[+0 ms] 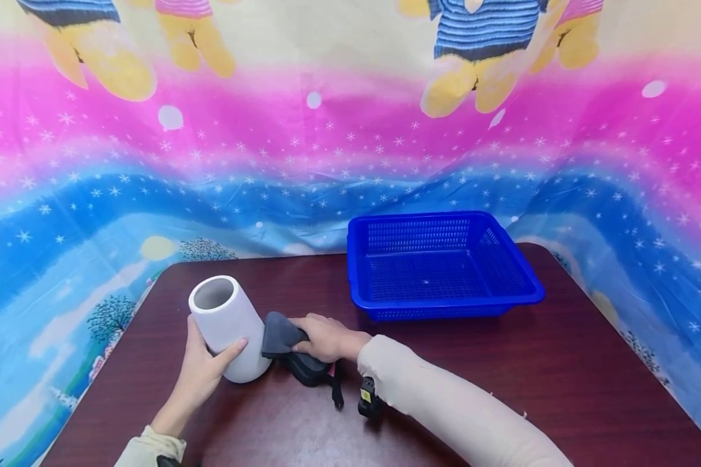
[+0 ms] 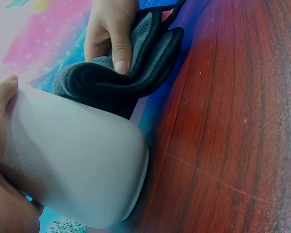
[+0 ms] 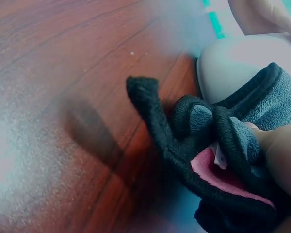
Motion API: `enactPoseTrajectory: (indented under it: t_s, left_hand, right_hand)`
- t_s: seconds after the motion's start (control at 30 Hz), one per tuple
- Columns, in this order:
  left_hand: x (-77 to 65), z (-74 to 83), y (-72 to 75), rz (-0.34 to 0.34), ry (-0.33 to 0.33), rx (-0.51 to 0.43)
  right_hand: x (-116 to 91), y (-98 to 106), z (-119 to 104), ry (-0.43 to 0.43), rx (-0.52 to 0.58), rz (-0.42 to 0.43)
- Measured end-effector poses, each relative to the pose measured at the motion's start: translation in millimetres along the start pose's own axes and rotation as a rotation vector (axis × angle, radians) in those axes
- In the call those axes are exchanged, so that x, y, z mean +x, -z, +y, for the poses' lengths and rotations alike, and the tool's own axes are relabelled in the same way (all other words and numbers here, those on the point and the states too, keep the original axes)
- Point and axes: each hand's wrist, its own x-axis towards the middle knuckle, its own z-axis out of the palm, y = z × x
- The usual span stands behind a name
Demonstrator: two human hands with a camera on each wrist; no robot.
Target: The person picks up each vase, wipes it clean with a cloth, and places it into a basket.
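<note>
A plain white vase (image 1: pixel 231 334) with a round open mouth leans slightly left in the head view, its base close to the table. My left hand (image 1: pixel 201 366) grips its lower left side, thumb across the front and the other fingers hidden behind. Against the vase's right side is a folded grey cloth (image 1: pixel 282 336) with black edging, a black loop and a pink patch. My right hand (image 1: pixel 325 338) holds that cloth, its thumb (image 2: pixel 120 53) pressed on the fold in the left wrist view. Much of the cloth in the right wrist view is bunched near the vase (image 3: pixel 233 68).
A blue plastic basket (image 1: pixel 444 306) with perforated walls stands at the back right of the dark red-brown table (image 1: pixel 502 389). Behind the table hangs a colourful printed cloth backdrop (image 1: pixel 304 143). A small black device (image 1: pixel 368 397) sits under the right sleeve (image 1: pixel 444 395).
</note>
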Motion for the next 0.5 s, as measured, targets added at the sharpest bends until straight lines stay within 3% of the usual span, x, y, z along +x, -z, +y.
enactPoseTrajectory:
  t_s: [0.5]
  left_hand:
    - [-0.1, 0.2, 0.7, -0.001, -0.004, -0.004]
  right_hand:
    - [0.2, 14.4, -2.2, 0.072, 0.053, 0.092]
